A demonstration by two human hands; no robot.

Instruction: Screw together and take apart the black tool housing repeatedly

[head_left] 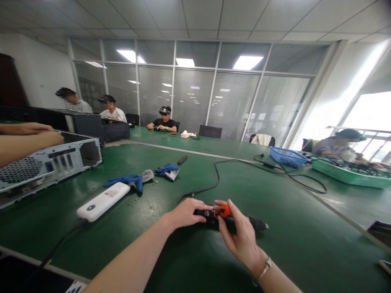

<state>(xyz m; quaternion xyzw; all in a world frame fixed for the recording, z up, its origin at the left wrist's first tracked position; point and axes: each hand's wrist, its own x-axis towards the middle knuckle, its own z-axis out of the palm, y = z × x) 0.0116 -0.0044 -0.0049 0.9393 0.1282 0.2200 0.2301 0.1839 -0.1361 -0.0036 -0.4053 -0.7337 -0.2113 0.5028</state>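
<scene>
At the frame's lower centre, a black tool (231, 224) is held at its left end by the half-curled left hand (185, 212); an orange piece (225, 210) is pinched by the partly closed right hand (242, 240).
</scene>
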